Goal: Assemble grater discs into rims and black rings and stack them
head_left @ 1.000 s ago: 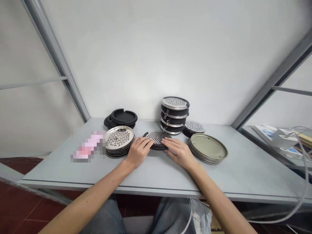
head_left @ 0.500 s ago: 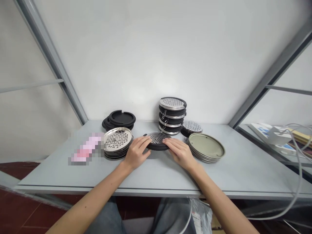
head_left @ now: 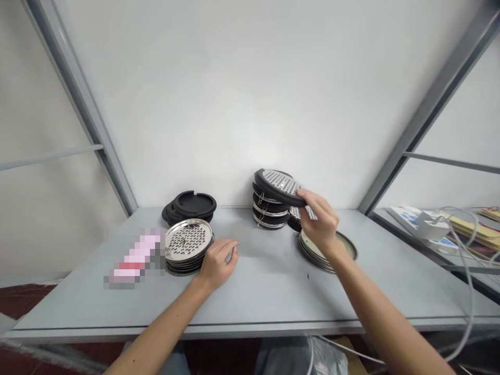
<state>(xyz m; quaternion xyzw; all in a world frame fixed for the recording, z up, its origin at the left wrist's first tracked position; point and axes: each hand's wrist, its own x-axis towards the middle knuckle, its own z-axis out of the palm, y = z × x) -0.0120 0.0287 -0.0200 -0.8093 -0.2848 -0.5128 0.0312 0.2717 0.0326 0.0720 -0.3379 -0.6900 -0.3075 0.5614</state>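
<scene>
Bare left forearm angled inward from lower left, left hand low, back uppermost, fingers loosely bent, grip unloaded, bare right forearm angled inward from lower right, right hand raised higher, engaged in a grip.

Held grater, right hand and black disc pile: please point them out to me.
Held grater (head_left: 280,182): head view, on its perforated face.
Right hand (head_left: 322,221): head view, on its back.
Black disc pile (head_left: 194,204): head view, top disc's face.

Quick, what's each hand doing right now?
Left hand: open, loosely curled, holding nothing visible.
Right hand: closed, holding a round, perforated, silver metal disc with black rim.
</scene>
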